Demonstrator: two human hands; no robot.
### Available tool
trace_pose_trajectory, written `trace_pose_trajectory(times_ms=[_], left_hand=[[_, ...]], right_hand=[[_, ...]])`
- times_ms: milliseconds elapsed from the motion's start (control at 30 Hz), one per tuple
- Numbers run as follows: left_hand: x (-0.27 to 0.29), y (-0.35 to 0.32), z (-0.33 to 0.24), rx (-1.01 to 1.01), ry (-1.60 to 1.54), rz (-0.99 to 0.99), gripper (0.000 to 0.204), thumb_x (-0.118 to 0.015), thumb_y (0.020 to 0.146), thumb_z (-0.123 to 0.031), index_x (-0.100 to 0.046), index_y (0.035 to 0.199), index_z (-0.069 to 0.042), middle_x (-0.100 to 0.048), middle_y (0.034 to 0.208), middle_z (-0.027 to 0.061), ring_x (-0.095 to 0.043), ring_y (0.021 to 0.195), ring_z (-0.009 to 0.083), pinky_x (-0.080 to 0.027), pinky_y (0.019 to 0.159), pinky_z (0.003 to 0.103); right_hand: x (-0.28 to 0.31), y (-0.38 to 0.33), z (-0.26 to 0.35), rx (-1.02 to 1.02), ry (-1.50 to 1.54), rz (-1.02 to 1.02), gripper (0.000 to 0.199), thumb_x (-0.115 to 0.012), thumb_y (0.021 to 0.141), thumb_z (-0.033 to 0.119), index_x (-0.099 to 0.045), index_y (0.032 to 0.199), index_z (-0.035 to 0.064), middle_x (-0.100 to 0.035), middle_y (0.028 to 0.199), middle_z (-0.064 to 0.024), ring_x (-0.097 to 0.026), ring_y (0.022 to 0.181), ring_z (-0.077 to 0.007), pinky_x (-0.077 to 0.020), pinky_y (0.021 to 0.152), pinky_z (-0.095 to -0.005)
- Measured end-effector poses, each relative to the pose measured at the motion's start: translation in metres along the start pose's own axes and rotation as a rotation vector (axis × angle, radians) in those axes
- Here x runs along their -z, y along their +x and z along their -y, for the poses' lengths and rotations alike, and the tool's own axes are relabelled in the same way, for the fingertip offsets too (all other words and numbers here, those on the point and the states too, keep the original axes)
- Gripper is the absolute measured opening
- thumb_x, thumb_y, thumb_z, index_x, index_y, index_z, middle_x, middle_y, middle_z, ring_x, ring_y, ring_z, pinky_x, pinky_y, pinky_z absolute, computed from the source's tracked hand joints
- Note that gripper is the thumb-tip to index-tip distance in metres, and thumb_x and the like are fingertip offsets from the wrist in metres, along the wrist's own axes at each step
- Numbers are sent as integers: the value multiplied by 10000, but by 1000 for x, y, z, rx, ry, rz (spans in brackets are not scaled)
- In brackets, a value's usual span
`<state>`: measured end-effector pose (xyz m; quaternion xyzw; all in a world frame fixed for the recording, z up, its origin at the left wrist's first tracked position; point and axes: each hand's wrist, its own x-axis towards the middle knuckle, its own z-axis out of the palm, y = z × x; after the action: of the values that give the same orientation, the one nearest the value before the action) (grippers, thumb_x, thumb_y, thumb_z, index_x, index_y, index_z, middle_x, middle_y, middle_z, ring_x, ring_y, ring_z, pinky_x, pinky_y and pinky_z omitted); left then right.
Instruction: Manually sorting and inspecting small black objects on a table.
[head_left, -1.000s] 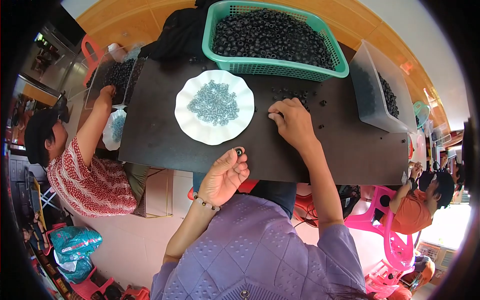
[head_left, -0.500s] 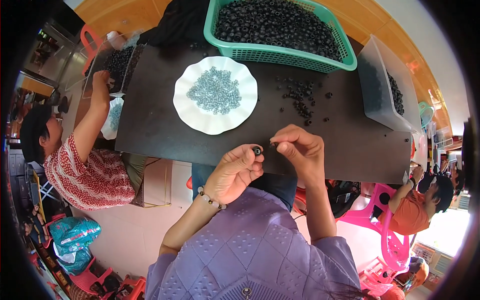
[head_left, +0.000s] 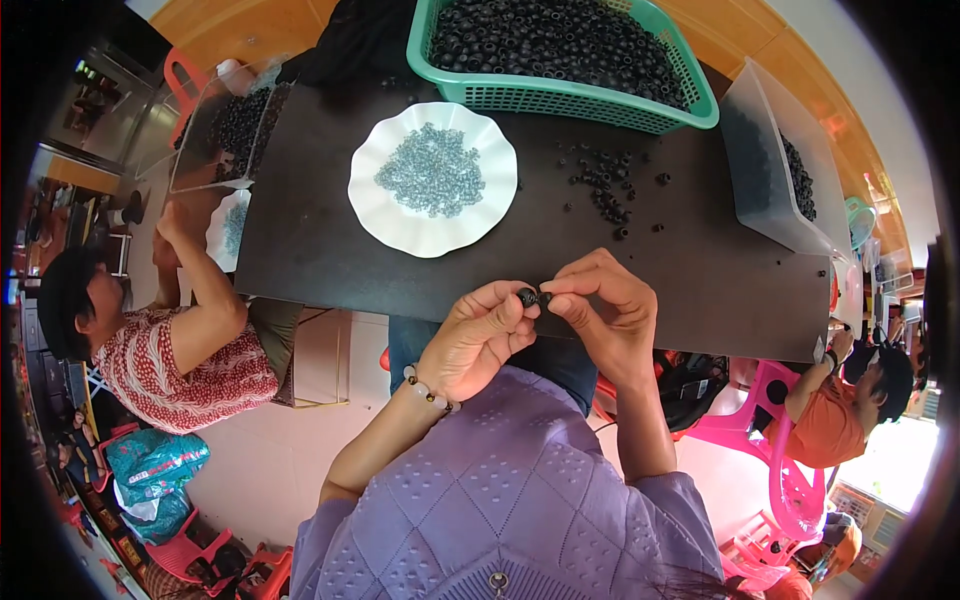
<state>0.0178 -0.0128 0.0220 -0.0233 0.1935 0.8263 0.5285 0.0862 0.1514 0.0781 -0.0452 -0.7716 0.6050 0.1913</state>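
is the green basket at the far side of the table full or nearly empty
Full. The green basket is heaped with small black ring-shaped parts reaching about to its rim, and none of its floor shows through them.

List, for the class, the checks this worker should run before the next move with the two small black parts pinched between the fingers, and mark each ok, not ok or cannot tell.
1. Both small black parts pinched at the fingertips: ok, left hand and right hand each grip one.
2. Parts meet squarely: cannot tell, too small.
3. Hands over the black table edge, so a dropped part might land on it: not ok, they hang partly past it.
4. White scalloped plate of small silver pieces near: ok.
5. Loose black parts on the table beyond the hands: ok.
6. Green basket stocked: ok, filled with black parts.
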Motion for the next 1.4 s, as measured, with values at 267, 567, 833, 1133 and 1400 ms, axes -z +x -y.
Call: trace_pose_trajectory(times_ms=[267,567,833,1133,1400], left_hand=[[2,1,0,-7,-22,-18,214,-639,893,-162,-623,1079,-57,-670,921,50,-607,772,105,-510,750,257],[5,0,3,-55,31,-42,217,-647,885,-119,-632,1087,-42,-675,913,61,-611,758,112,-511,741,243],[-2,-5,-2,-111,165,-83,226,-668,867,-98,-640,1077,-19,-673,896,64,-601,751,100,-497,705,224],[-5,-8,-8,45,215,49,236,-697,848,-171,-677,1010,1,-658,833,51,-589,723,105,-488,669,243],[-14,-15,-4,-13,239,12,275,-698,849,-190,-674,1050,-4,-648,833,44,-571,718,108,-480,675,229]], right_hand=[[-2,0,4,41,-178,-10,115,-744,749,32,-727,862,42,-643,803,-48,-555,779,-138,-438,688,-255],[-4,-4,7,99,-287,-2,115,-744,735,12,-722,843,43,-639,791,-49,-553,772,-148,-438,674,-261],[0,-5,8,2,-189,54,194,-746,727,12,-712,917,35,-646,867,-50,-549,797,-139,-432,693,-260],[5,2,0,-65,224,455,374,-623,874,283,-667,1136,20,-629,1160,-128,-523,1018,-220,-404,902,-335],[-6,-12,-6,31,249,289,368,-612,887,302,-682,1070,-10,-683,1053,-135,-553,920,-211,-423,846,-333]])
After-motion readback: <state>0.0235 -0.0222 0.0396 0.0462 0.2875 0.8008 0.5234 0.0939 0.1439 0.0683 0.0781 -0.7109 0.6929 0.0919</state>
